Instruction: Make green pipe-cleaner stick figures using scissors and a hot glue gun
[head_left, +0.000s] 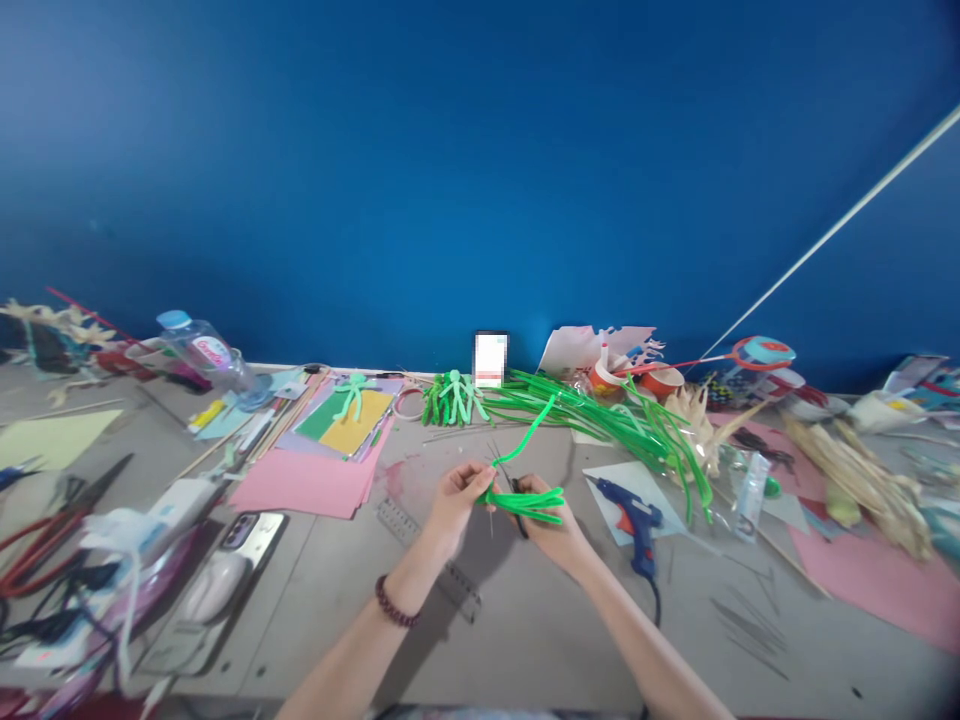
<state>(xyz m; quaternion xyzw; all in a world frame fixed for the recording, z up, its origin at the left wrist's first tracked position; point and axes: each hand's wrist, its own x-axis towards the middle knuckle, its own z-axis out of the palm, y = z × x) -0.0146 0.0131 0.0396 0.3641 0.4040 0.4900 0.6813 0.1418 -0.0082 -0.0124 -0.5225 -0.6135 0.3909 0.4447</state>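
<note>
My left hand (pixel 466 492) pinches a bundle of bright green pipe cleaners (pixel 529 503) over the middle of the table. From the pinch, one long stem curves up and to the right, while several folded ends point right. My right hand (pixel 559 535) is closed around small scissors (pixel 519 522) with dark handles. Their thin blades point up and left, close to the left fingertips; whether they touch the stem I cannot tell. Part of the scissors is hidden behind the green ends. Beyond my hands stand several green pipe-cleaner figures (pixel 454 398).
Loose green pipe cleaners (pixel 600 420) lie behind my hands. A blue glue gun (pixel 634 520) rests on paper at right, its cord trailing forward. Pink sheets (pixel 307 482), a phone (pixel 217 590) and a plastic bottle (pixel 210 352) are at left. A transparent ruler (pixel 459 590) lies beneath my left arm.
</note>
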